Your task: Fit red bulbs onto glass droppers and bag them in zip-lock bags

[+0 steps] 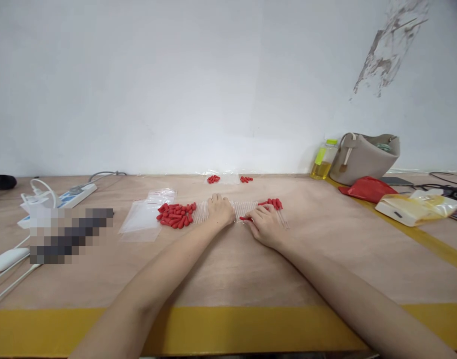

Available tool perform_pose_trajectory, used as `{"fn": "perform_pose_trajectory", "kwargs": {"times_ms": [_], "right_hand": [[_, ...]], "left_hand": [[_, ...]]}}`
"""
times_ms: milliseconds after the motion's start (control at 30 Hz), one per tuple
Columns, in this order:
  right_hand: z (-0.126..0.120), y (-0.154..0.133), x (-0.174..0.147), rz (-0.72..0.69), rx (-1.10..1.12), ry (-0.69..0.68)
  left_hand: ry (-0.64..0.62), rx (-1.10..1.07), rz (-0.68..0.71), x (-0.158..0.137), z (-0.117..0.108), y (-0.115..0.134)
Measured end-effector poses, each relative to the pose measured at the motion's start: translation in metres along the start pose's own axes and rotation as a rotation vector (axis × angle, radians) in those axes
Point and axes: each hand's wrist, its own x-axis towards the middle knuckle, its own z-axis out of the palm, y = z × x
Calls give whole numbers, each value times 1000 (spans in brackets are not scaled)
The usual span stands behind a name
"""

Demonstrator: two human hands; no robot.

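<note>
A row of thin clear tubes (245, 209) lies side by side on the table. My left hand (221, 210) rests over the row's middle, palm down with fingers reaching forward. Just to its right, my right hand (266, 227) pinches a small red rubber bulb (244, 218) at the near ends of the tubes. Several red rubber bulbs (275, 203) sit on the far ends of the tubes at the right. A larger heap of loose red bulbs (176, 215) lies left of the row. My right hand hides part of the tubes.
Clear plastic bags (140, 219) lie left of the heap. Two small groups of red bulbs (214, 179) lie near the wall. A bottle (323, 162), a grey bag (363, 157) and a red packet (370, 190) are at the right. A power strip (78, 195) with cables is at the left.
</note>
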Motion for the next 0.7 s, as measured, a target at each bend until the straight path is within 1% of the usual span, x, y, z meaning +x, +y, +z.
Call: {"fn": "perform_pose_trajectory", "kwargs": {"times_ms": [67, 233, 300, 367, 467, 533, 600, 667, 700], "right_hand": [[2, 1, -3, 19, 11, 31], [8, 5, -7, 72, -3, 48], [8, 6, -7, 91, -2, 54], [8, 5, -7, 110, 20, 58], [7, 4, -6, 137, 92, 68], [8, 2, -5, 144, 155, 68], [9, -1, -4, 142, 218, 65], [11, -4, -4, 144, 273, 69], [12, -6, -4, 144, 294, 72]], "left_hand": [[-23, 10, -7, 2, 1, 3], [-44, 16, -17, 8, 1, 6], [-30, 12, -19, 7, -3, 3], [-4, -4, 17, 1, -10, -4], [21, -51, 154, -16, -18, -25], [37, -96, 270, -31, -17, -42], [146, -219, 467, -44, -10, -58], [251, -313, 559, -53, -1, -70], [279, -346, 585, -56, 2, -73]]}}
